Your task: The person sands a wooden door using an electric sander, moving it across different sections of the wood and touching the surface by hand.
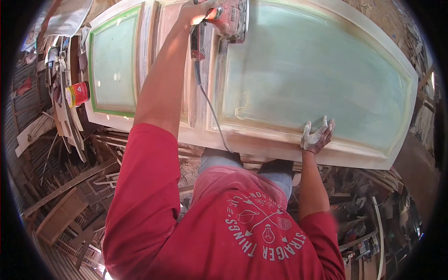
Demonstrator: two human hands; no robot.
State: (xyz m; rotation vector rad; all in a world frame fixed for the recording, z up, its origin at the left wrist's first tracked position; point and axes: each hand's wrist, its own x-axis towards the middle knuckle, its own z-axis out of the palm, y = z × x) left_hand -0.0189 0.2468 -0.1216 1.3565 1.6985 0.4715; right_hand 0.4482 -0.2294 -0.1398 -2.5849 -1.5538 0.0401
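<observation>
At the top of the view my left hand (198, 11) is closed around a red and grey power sander (232, 21). The sander rests on a large arched door (261, 145) with pale green panels and a whitish frame, between a narrow middle panel and the big right-hand one. A grey cord (211, 105) runs from the sander over the door toward my waist. My right hand (319, 134), its fingers coated in pale dust, lies spread on the door's near edge and holds nothing. The upper end of the sander is cut off by the frame.
A red and yellow can (78, 94) stands just left of the door's end. Wood scraps and slats (65, 196) are heaped at the lower left. More offcuts (368, 233) lie at the lower right. Wood dust covers the ground beyond the door.
</observation>
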